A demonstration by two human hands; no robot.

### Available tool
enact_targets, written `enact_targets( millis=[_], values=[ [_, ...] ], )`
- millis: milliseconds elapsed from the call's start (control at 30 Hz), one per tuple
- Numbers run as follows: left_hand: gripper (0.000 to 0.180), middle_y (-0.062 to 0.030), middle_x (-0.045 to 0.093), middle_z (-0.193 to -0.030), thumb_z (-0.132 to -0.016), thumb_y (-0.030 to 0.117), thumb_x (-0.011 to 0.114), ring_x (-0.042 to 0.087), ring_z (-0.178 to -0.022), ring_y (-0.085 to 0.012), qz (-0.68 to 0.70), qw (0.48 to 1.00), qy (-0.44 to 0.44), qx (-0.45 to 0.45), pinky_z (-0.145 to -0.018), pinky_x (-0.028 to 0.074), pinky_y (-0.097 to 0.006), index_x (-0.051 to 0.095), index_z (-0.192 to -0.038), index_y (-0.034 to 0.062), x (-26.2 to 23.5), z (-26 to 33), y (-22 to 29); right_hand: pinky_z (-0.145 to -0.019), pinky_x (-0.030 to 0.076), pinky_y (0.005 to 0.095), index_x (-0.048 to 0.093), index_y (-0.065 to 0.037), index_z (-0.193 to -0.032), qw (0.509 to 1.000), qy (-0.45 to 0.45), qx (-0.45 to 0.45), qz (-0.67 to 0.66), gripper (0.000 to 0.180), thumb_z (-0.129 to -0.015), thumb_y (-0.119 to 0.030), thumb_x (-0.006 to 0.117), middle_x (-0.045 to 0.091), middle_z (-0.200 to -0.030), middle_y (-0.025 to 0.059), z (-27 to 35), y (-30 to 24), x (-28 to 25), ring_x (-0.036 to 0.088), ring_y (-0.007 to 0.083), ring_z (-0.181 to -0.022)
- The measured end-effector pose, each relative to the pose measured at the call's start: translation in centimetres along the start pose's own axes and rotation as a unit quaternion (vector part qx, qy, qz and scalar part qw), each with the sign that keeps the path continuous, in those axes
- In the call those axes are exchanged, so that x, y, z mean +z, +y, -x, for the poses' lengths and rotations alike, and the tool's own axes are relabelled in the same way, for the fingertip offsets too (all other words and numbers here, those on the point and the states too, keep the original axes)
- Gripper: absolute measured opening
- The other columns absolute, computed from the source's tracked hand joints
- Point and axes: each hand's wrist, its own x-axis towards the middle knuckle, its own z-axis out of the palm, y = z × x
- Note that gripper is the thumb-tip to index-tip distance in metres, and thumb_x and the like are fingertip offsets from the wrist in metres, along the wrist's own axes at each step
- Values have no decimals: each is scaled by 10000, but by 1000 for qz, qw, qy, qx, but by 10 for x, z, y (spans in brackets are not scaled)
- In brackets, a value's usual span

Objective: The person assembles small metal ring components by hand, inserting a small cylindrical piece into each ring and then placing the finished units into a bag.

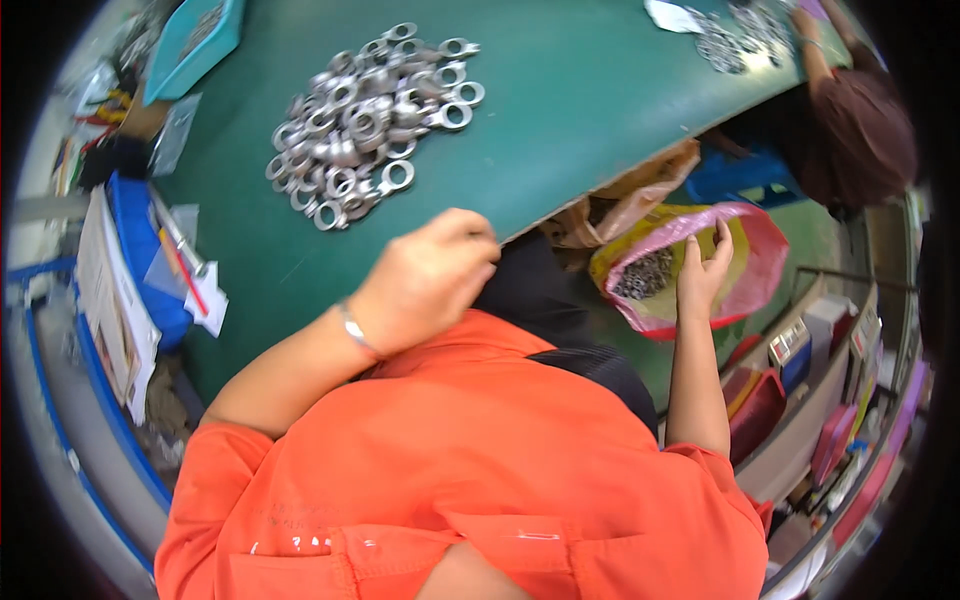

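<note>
My left hand point(428, 282) is closed near the front edge of the green table, its fingers curled; whatever they may hold is hidden. Over the mouth of a pink and yellow bag point(752, 285) is my right hand point(704, 272), open, with thumb and fingers apart and nothing visible between them. Inside that bag lie many small dark metal pieces point(643, 275). Beyond my left hand, a heap of grey metal ring-ended parts point(365, 125) rests on the table, with no contact between hand and heap.
The green table point(560, 90) spans the upper middle. A turquoise bin point(195, 45) stands far left, a blue tray point(150, 260) with papers nearer. A brown bag point(625, 200) hangs by the table edge. At far right, a person in a dark shirt point(865, 135) reaches toward shiny metal parts point(735, 40).
</note>
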Motion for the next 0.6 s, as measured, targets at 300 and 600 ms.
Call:
enact_targets(
  millis=[300, 600],
  values=[
    [231, -147, 580, -939, -705, -1, 563, 580, -827, -294, -72, 988, -100, -94, -710, 486, -370, 590, -934, -6, 30, 85, 2, -680, 463, 308, 587, 24, -867, 879, -173, -375, -237, 145, -738, 85, 568, 567, -855, 144, 3, -170, 22, 562, 252, -760],
    [165, -162, 602, -856, -833, 122, 459, 580, -799, -311, -161, 949, 56, -267, -742, 455, -399, 589, -884, 34, 87, 62, -48, -704, 415, 386, 588, -48, -919, 797, -321, -469, -205, 211, -712, -23, 620, 544, -871, 104, 32, -235, 78, 522, 289, -807]
  ],
)
